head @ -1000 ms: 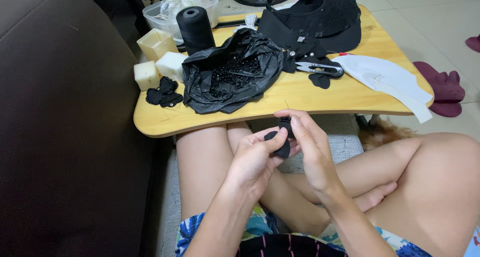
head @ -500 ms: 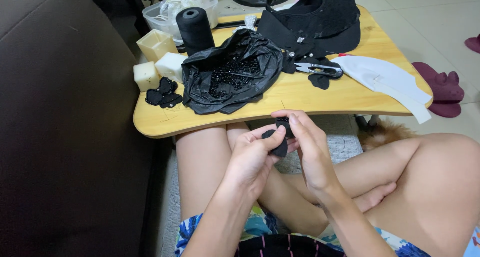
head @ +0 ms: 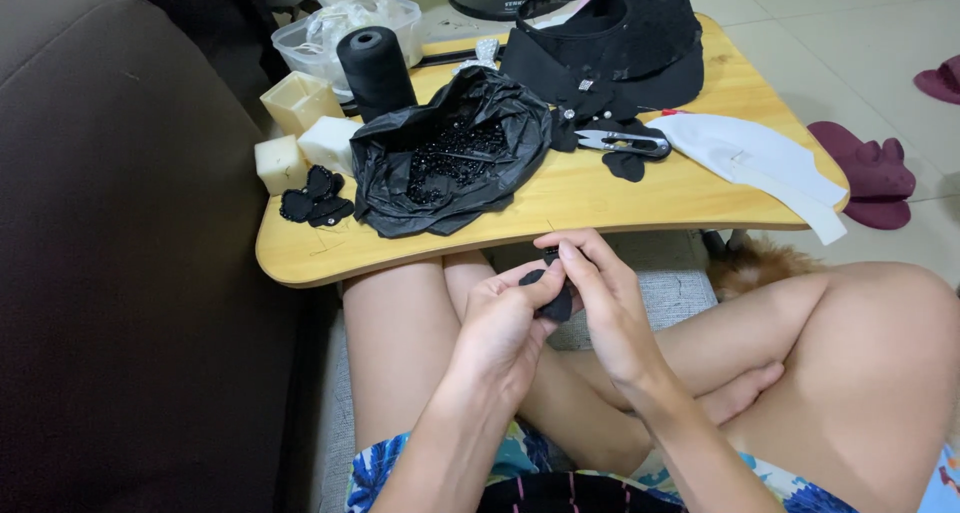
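Observation:
Over my crossed legs, my left hand [head: 505, 323] and my right hand [head: 605, 298] pinch a small black fabric piece [head: 553, 295] between their fingertips. They hover just in front of the near edge of a low wooden table [head: 600, 198]. On the table lies an open black plastic bag [head: 450, 158] full of small black beads. Left of the bag sits a black beaded fabric flower [head: 315, 198]. A tall black thread spool [head: 375, 68] stands behind the bag.
A black visor hat [head: 625, 38], thread snips [head: 625, 143], a white visor-shaped piece [head: 760, 163], pale cubes [head: 295, 138] and a clear plastic tub [head: 345, 28] share the table. A dark sofa [head: 120, 253] is to my left. Maroon slippers [head: 870, 168] lie on the tiled floor.
My hands stay close together on the black piece, with only slight finger shifts. The view has tilted a little; the table items have not moved.

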